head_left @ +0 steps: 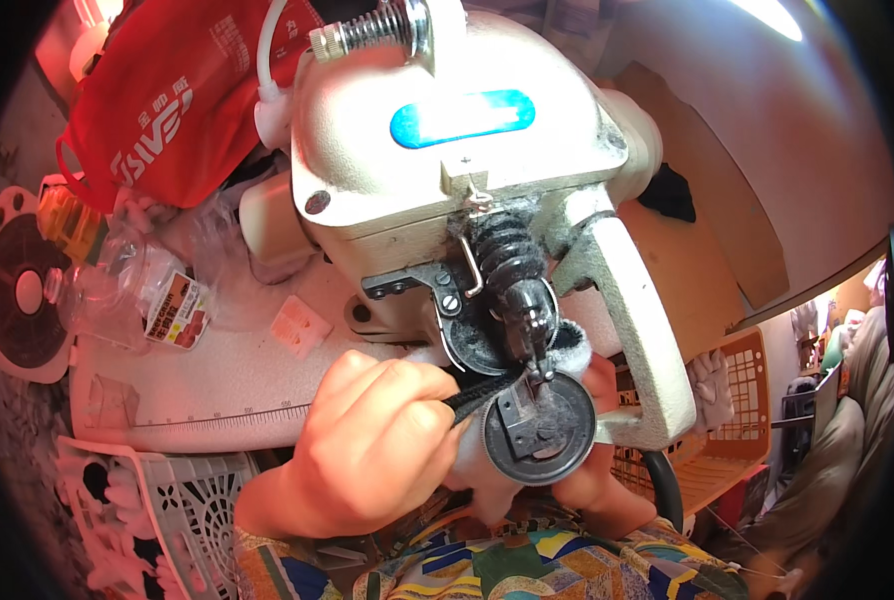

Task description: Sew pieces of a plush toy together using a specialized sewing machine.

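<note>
A cream sewing machine [417, 180] fills the middle, with a black bellows-covered needle head above a dark round feed disc [567, 430]. My left hand [367, 440] is closed on the black edge band [477, 395] of a whitish fabric piece, just left of the disc. The light fabric [492, 495] hangs below the disc, and more of it, with a dark edge, shows behind the needle head. My right hand [592, 485] is behind and right of the disc; its fingers are mostly hidden by the disc and fabric.
A red bag [167, 90], plastic wrappers and a round dark fan-like object [22, 285] lie left. A white basket [187, 470] with fabric pieces is lower left, a yellow basket [737, 400] right. A brown board [727, 270] stands behind the machine's right side.
</note>
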Available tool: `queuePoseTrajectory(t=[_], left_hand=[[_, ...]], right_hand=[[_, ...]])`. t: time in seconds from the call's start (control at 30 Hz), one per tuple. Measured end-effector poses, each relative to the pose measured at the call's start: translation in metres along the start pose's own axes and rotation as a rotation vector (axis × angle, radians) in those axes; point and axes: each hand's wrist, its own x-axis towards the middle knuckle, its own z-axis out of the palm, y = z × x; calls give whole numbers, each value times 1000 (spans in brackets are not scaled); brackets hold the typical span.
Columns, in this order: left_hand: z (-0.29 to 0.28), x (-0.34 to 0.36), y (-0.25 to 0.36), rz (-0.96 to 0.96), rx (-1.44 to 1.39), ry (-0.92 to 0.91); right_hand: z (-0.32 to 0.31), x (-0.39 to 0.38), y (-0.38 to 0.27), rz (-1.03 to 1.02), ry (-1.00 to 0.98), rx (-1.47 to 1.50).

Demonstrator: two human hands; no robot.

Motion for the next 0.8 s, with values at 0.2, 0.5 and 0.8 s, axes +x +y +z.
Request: queuePoseTrajectory(t=[0.2, 0.5, 0.8], left_hand=[[-14, -6, 2, -244, -240, -127], [-19, -18, -15, -218, -352, -42], [-15, -23, -16, 67, 37, 93]], right_hand=[[18, -3, -28, 260, -460, 12], [28, -10, -24, 457, -359, 105], [34, -16, -17, 322, -277, -43]])
